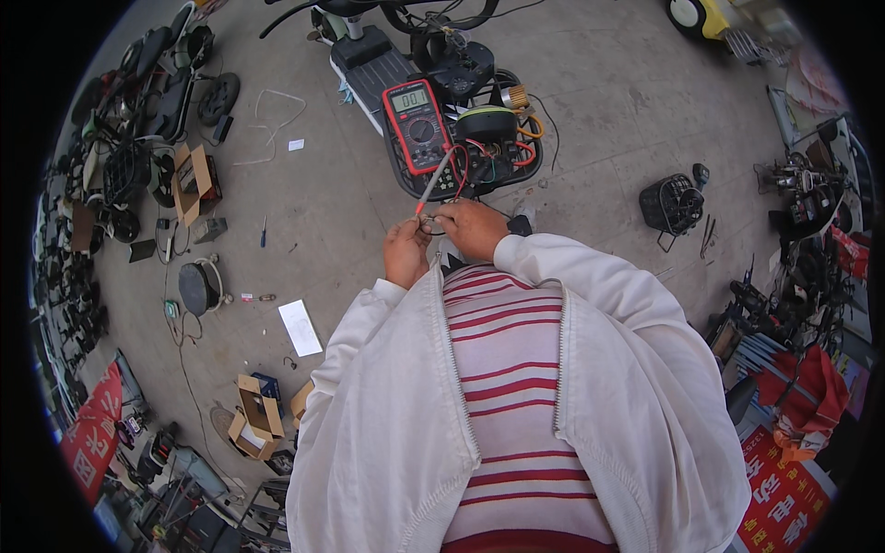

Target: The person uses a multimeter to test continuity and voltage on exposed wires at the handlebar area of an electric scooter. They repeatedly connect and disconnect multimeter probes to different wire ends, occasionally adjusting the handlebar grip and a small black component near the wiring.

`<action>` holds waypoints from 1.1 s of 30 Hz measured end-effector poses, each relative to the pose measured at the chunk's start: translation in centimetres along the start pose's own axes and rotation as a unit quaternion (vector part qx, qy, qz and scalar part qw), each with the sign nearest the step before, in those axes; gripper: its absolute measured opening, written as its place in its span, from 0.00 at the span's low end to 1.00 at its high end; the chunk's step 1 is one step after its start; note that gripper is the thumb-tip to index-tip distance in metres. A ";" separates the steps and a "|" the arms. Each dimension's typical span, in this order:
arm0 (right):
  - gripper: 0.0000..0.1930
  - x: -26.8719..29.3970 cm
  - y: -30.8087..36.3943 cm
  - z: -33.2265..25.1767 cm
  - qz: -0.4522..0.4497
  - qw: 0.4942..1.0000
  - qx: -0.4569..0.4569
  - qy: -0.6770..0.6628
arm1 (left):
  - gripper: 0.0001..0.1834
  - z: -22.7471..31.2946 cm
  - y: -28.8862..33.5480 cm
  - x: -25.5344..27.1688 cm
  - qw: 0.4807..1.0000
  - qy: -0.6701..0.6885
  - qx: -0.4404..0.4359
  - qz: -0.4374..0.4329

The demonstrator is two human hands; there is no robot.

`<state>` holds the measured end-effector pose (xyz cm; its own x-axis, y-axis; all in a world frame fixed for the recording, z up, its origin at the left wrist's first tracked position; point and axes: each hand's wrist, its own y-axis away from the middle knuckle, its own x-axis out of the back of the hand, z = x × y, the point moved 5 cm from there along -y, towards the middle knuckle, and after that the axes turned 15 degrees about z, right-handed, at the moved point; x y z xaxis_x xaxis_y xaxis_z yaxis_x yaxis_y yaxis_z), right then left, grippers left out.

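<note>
My left hand (406, 251) is closed, its fingertips pinched together in front of my chest. Beside it, my right hand (472, 229) is closed too, fingers bent inward. A thin dark wire (431, 232) loops between the fingertips of both. A slim grey rod with a red end (433, 182) slants down to my left fingertips; whether they grip it I cannot tell. Just beyond, a red-framed digital multimeter (421, 155) lies face up, its display lit. It rests on the rear of a scooter (376, 66), next to a round black part (487, 124) and loose coloured wires (527, 129).
On the floor to the left are an open cardboard box (193, 182), a screwdriver (264, 232), a round stool (196, 288) and a white sheet (300, 328). A black basket (671, 205) stands at the right. Scooters and parts line both sides.
</note>
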<state>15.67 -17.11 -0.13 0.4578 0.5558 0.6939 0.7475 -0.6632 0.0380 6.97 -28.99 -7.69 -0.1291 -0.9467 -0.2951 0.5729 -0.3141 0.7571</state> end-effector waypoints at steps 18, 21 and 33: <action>0.13 -0.1 0.6 0.2 -0.025 0.999 -0.011 0.022 | 0.06 0.3 0.9 -0.4 1.000 -0.020 -0.001 -0.010; 0.13 0.1 0.6 0.3 -0.016 0.999 -0.014 0.024 | 0.06 0.1 0.8 -0.1 1.000 -0.024 0.008 -0.009; 0.16 2.0 1.1 2.1 -0.030 0.990 -0.035 -0.134 | 0.06 0.6 1.8 -1.3 1.000 -0.017 0.001 0.003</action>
<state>18.38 -15.69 -0.24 0.5322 0.7013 0.4743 0.7458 -0.6535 0.1294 7.65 -28.41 -5.60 -0.1519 -0.9506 -0.2706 0.5719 -0.3078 0.7604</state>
